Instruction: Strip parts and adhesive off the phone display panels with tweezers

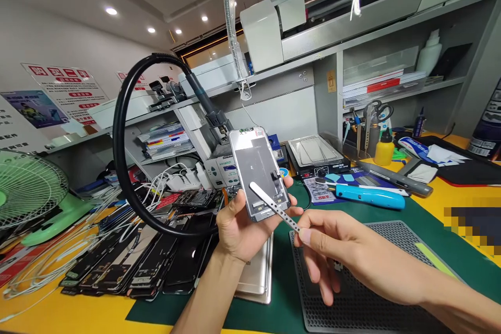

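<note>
My left hand (240,232) grips a phone screen assembly (256,159) by its lower edges and holds it up, tilted, with its dark back side towards me. A small black flex part sticks out at its right edge. In my right hand (336,250) a flat metal pry tool (270,203) with a row of holes is pinched between thumb and fingers. Its rounded tip lies over the lower part of the screen's back; whether it touches I cannot tell. Beneath my hands are a gold phone (256,276) and a grey perforated mat (376,292).
Several phone screens and parts (144,261) lie at left beside white cables (50,271) and a green fan (31,188). A black hose (117,130) arches close to my left hand. Behind stand a heating plate (317,154), a blue tool (370,197) and a yellow bottle (384,150).
</note>
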Action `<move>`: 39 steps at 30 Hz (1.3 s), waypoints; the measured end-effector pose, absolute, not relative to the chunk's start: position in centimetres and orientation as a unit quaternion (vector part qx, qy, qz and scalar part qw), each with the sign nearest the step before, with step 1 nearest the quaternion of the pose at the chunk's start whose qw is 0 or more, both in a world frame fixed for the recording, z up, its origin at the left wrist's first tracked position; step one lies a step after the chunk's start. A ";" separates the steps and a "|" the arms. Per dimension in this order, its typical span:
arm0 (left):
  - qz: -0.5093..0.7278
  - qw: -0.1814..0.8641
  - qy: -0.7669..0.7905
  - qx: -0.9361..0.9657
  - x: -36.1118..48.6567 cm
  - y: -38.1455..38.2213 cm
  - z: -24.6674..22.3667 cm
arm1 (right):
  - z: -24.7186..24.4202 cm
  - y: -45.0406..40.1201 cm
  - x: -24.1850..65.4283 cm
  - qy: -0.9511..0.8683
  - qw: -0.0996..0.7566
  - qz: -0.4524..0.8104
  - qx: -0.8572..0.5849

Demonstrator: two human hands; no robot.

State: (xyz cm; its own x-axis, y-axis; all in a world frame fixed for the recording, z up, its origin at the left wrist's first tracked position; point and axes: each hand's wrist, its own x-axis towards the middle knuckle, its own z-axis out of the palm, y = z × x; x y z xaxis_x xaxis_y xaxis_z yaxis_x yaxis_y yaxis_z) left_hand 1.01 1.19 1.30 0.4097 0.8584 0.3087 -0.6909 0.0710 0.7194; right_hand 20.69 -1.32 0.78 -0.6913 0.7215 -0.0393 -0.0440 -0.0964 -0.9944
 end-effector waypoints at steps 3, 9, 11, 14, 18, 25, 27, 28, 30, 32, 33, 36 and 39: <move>0.535 0.725 0.103 0.421 1.1 1.2 1.3 | 0.8 -1.2 20.7 -0.617 0.285 0.683 -0.267; 0.535 0.727 0.108 0.417 1.1 1.3 1.4 | 0.8 -1.2 20.6 -0.609 0.297 0.693 -0.247; 0.542 0.724 0.112 0.412 1.2 1.2 1.5 | 0.7 -1.2 20.6 -0.606 0.299 0.695 -0.246; 0.555 0.717 0.117 0.405 1.3 1.3 1.6 | 0.7 -1.1 20.6 -0.606 0.307 0.693 -0.242; 0.572 0.704 0.123 0.403 1.4 1.4 1.6 | 0.8 -1.1 20.6 -0.595 0.324 0.698 -0.232; 0.574 0.706 0.125 0.396 1.2 1.5 1.2 | 1.1 -0.6 20.9 -0.549 0.343 0.720 -0.248; 0.572 0.707 0.122 0.398 1.1 1.5 1.1 | 1.2 -0.5 21.0 -0.537 0.354 0.721 -0.257; 0.569 0.709 0.120 0.400 1.2 1.4 1.1 | 1.3 -0.5 21.0 -0.534 0.360 0.718 -0.261; 0.561 0.715 0.114 0.402 1.2 1.3 1.1 | 1.3 -0.5 20.9 -0.530 0.370 0.713 -0.270; 0.549 0.722 0.109 0.407 1.3 1.2 1.0 | 1.3 -0.6 20.7 -0.524 0.377 0.713 -0.275; 0.541 0.726 0.107 0.412 1.3 1.2 1.0 | 1.2 -0.7 20.6 -0.517 0.381 0.715 -0.277; 0.520 0.729 0.098 0.434 1.2 1.1 0.9 | 0.9 -0.7 20.3 -0.495 0.393 0.726 -0.269; 0.507 0.729 0.092 0.451 1.0 1.0 0.7 | 0.5 -0.8 20.2 -0.486 0.396 0.739 -0.247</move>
State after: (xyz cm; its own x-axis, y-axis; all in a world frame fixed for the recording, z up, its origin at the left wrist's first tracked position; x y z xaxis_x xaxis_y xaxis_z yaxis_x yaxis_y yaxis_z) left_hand 1.04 1.03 0.72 0.4686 0.8221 0.3234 -0.6565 0.0791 0.7502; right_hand 20.22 -0.84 0.55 -0.5645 0.8252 0.0191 -0.3443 -0.2144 -0.9140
